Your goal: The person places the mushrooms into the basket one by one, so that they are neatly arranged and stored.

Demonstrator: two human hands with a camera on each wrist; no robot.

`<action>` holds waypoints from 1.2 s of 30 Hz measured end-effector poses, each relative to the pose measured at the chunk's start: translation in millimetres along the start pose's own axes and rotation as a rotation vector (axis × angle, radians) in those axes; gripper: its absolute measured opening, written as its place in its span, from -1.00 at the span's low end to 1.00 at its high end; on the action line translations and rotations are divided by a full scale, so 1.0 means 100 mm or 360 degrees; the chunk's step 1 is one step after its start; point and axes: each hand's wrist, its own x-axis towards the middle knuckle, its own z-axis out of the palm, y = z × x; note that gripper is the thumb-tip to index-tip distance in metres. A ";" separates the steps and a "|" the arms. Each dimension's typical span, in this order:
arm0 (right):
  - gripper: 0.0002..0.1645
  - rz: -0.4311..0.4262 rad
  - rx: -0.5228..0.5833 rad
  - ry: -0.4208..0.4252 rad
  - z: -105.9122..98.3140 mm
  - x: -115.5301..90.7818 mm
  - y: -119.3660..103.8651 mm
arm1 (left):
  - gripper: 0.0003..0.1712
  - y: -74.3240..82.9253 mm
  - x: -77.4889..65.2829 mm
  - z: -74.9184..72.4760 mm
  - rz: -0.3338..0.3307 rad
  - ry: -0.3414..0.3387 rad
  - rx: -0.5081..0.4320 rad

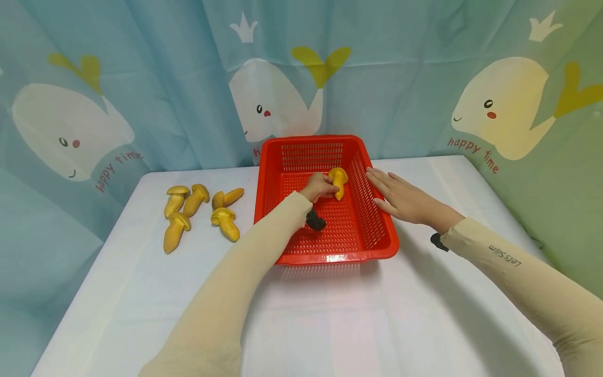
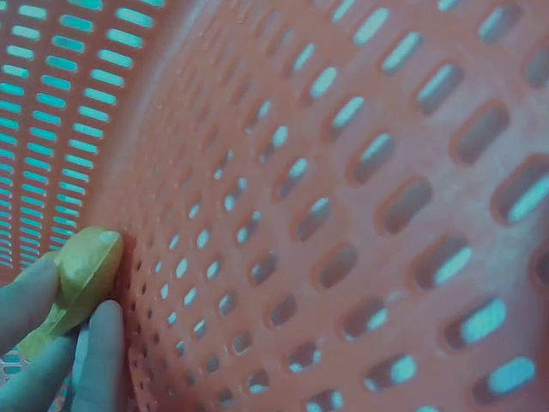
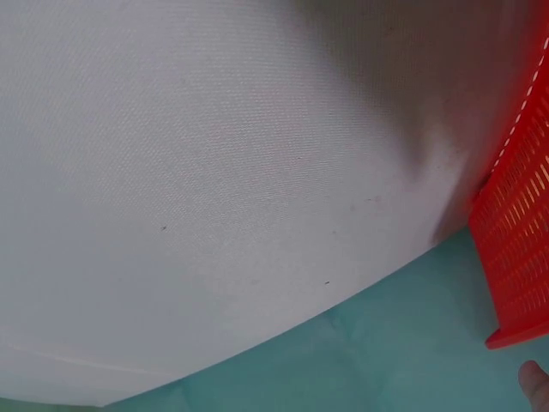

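Observation:
Inside the red plastic basket (image 1: 332,257), my left hand (image 1: 319,187) pinches a yellow toy mushroom (image 1: 338,180) by its stem, with the cap toward the back. The left wrist view shows fingers (image 2: 101,352) around the mushroom (image 2: 86,262), close to the perforated basket bottom (image 2: 283,223). My right hand (image 1: 405,199) lies against the basket's right rim with its fingers straight. In the right wrist view only a fingertip (image 3: 533,378) appears below the basket's outer wall (image 3: 519,249).
Several more yellow toy mushrooms lie on the white table (image 1: 141,293) left of the basket, among them a mushroom (image 1: 175,233) and another mushroom (image 1: 227,224). A blue curtain (image 1: 391,104) with printed whales hangs right behind the table and basket.

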 end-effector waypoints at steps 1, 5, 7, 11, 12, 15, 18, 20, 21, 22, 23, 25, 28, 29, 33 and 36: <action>-0.15 -0.0004 0.0000 0.0004 0.00 0.00 0.00 | -0.53 -0.09 0.18 -0.01 -0.0002 -0.0005 -0.0005; -0.15 -0.0013 0.0002 0.0010 0.00 -0.01 -0.01 | -0.52 -0.46 0.89 -0.06 0.0023 0.0012 -0.0031; -0.15 -0.0010 0.0006 0.0010 0.00 -0.01 -0.01 | -0.49 -0.54 1.05 -0.09 0.0013 0.0016 -0.0049; -0.14 0.0006 0.0013 -0.0001 -0.01 -0.01 -0.02 | -0.51 -0.51 0.97 -0.14 -0.0006 -0.0026 -0.0114; -0.14 0.0009 0.0013 -0.0003 -0.01 -0.01 -0.02 | -0.52 -0.48 0.92 -0.16 -0.0013 -0.0050 -0.0127; -0.14 0.0018 0.0018 -0.0006 -0.01 -0.01 -0.02 | -0.55 -0.44 0.90 -0.21 -0.0041 -0.0079 -0.0164; -0.14 0.0017 0.0020 -0.0006 -0.02 0.00 -0.02 | -0.55 -0.44 1.01 -0.26 -0.0100 -0.0039 -0.0162; -0.15 0.0017 0.0019 -0.0007 -0.02 0.00 -0.03 | -0.56 -0.44 1.08 -0.29 -0.0104 -0.0020 -0.0162; -0.15 0.0017 0.0018 -0.0008 -0.02 0.00 -0.03 | -0.57 -0.41 1.06 -0.31 -0.0110 -0.0008 -0.0153; -0.15 0.0017 0.0016 -0.0008 -0.02 0.00 -0.03 | -0.58 -0.36 1.00 -0.33 -0.0110 0.0003 -0.0159; -0.15 0.0018 0.0016 -0.0009 -0.02 0.00 -0.02 | -0.59 -0.32 0.93 -0.35 -0.0079 0.0007 -0.0156; -0.15 0.0015 0.0014 -0.0008 -0.02 0.00 -0.02 | -0.60 -0.13 0.60 -0.35 -0.0063 0.0029 -0.0153; -0.15 0.0010 0.0013 -0.0006 -0.02 0.00 -0.01 | -0.61 0.20 -0.01 -0.31 -0.0047 0.0068 -0.0159; -0.15 0.0007 0.0011 -0.0005 -0.02 0.00 -0.01 | -0.60 0.30 -0.19 -0.29 -0.0052 0.0081 -0.0159; -0.16 -0.0012 0.0003 -0.0003 -0.01 0.00 -0.01 | -0.58 0.58 -0.71 -0.24 -0.0070 0.0075 -0.0231; -0.16 -0.0013 0.0006 0.0003 0.00 -0.01 -0.01 | -0.60 0.65 -0.80 -0.24 -0.0055 0.0070 -0.0267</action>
